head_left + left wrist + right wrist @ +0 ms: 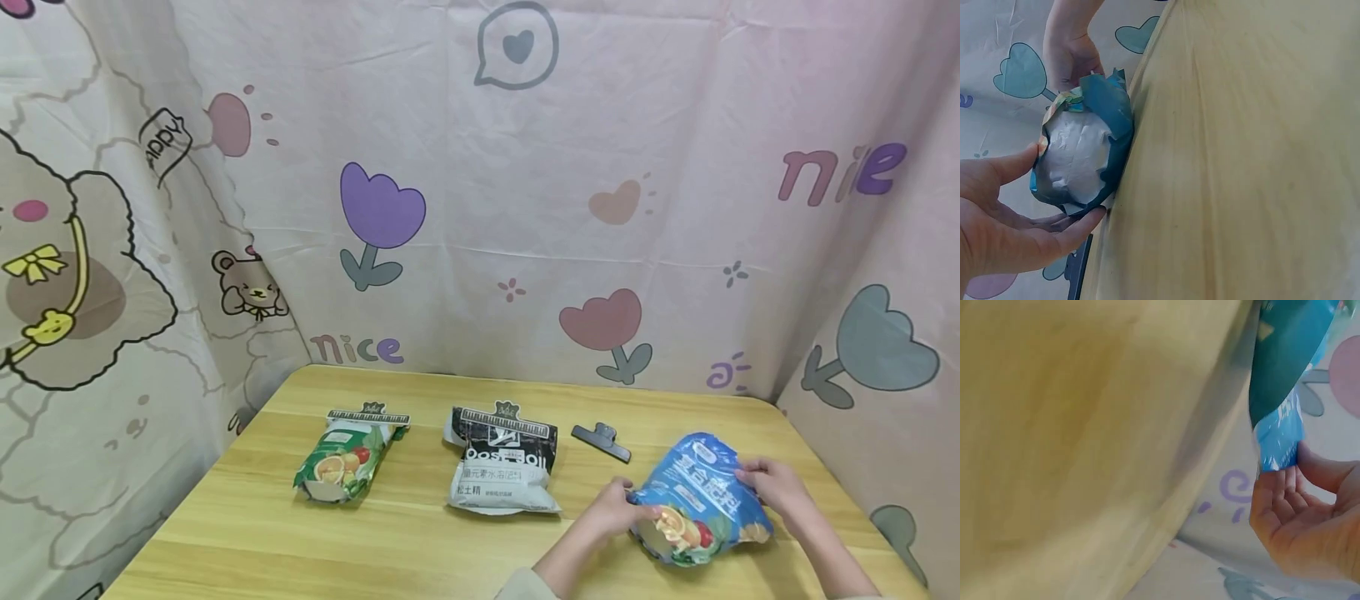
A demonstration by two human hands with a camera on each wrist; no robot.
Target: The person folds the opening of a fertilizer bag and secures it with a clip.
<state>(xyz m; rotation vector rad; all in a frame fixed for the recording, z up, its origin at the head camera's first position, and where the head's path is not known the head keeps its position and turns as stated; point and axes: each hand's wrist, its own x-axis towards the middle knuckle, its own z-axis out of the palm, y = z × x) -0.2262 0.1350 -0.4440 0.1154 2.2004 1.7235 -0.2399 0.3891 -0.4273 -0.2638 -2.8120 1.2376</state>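
A blue bag [701, 487] with Chinese lettering and a fruit picture lies tilted in both hands at the right of the table. At its lower left corner, my left hand [609, 510] grips it, thumb on the front face. My right hand [772, 485] pinches its right edge; in the right wrist view the thumb and fingers of that hand [1310, 519] meet on the blue film [1280, 447]. The left wrist view shows the bag's pale, bulging end [1079, 156] between thumb and fingers. Left of the bag lies a loose black clip [602, 441].
A black-and-white bag [502, 475] with a clip [505, 419] across its top lies mid-table. Farther left is a green bag [345, 467], also clipped [369, 416]. Printed curtains [480, 208] hang behind and beside the wooden table [405, 542].
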